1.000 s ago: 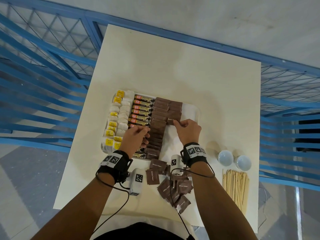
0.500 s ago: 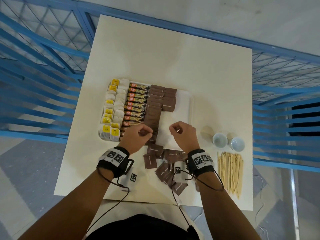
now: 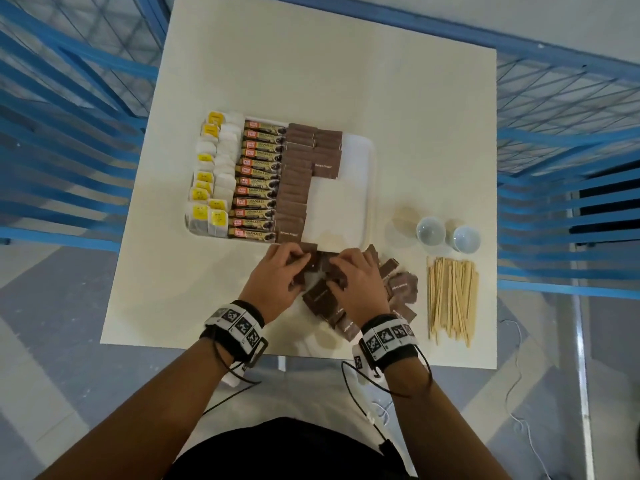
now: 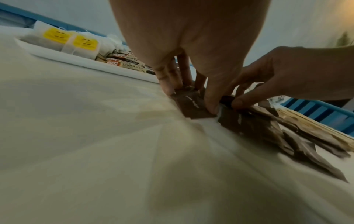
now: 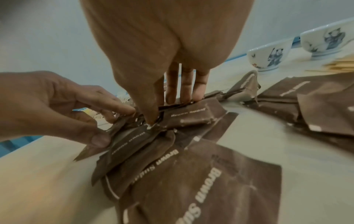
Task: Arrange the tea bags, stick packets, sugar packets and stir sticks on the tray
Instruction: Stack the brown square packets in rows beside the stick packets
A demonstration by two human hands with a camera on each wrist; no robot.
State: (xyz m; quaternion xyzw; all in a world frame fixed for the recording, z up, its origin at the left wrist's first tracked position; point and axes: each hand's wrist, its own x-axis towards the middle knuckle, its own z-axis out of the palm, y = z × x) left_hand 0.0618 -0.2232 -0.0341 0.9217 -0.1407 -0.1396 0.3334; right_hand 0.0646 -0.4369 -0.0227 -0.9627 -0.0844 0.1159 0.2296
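Note:
The white tray (image 3: pixel 367 174) holds tea bags (image 3: pixel 207 188) at its left, then stick packets (image 3: pixel 256 181), then rows of brown sugar packets (image 3: pixel 294 181); its right part is bare. Just in front of the tray lies a loose pile of brown sugar packets (image 3: pixel 401 285). Both hands meet at the pile's left end. My left hand (image 3: pixel 298 261) pinches a packet (image 4: pixel 191 106) between thumb and fingers. My right hand (image 3: pixel 337 265) grips another packet (image 5: pixel 193 112) at the top of the pile. Wooden stir sticks (image 3: pixel 450 299) lie on the table to the right.
Two small white cups (image 3: pixel 431 232) (image 3: pixel 465 239) stand right of the tray, behind the stir sticks. The cream table (image 3: pixel 311 71) is bare behind the tray. Blue railings (image 3: pixel 69 150) run along both sides of the table.
Both hands have drawn back from the sugar rows on the tray to the loose pile in front of it and now hold packets there.

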